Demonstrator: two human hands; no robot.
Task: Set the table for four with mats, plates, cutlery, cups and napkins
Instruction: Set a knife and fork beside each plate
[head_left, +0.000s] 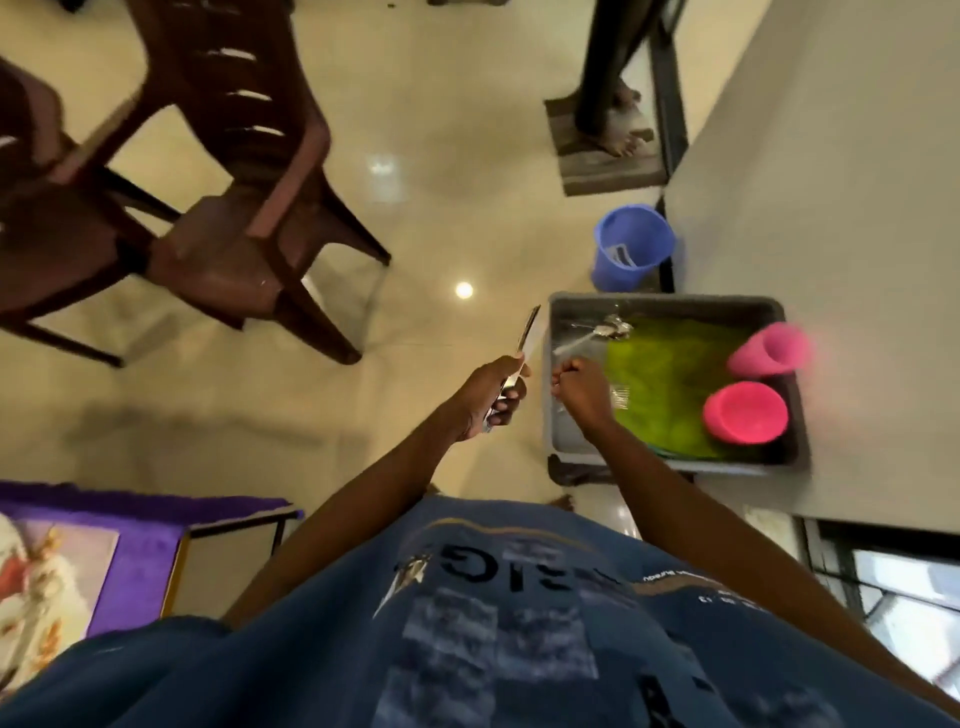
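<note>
Two hands reached out over the floor in the head view. At about 12 o'clock from the person's blue shirt (493, 623), the left hand (491, 397) was closed tight around some shiny cutlery (525, 338), and the long flat ends stuck up past the fingers. Just to its 3 o'clock side, the right hand (579, 387) was curled into a fist at the near left part of a grey tub (670, 302). It looked to pinch the handle of a spoon (597, 332), but the blur made that hard to tell for sure. The spoon's round end lay in the tub toward 1 o'clock from that hand. Green mats (670, 384) lay flat in the tub. Two pink cups (745, 413) sat on the mats at the 3 o'clock side, one standing and one tipped over. A blue bucket (631, 247) stood on the floor at 12 o'clock from the tub. Brown chairs (244, 208) stood far off at 10 o'clock.
</note>
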